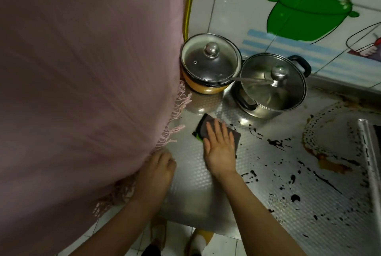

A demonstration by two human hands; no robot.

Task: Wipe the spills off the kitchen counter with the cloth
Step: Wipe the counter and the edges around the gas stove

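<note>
White glazed wall tiles point(233, 6) ahead of me, grey grout lines. A cartoon green pot decal point(309, 14) sits on them, pale blue stripes point(274, 49) beneath it, and part of another outlined drawing point(365, 43) at the right edge. A yellow hose point(188, 14) runs down the wall corner. Pink fringed fabric point(82, 80) hangs across my left view. White tiled floor point(181, 237) below. Light is soft, with glare on the tiles.
</note>
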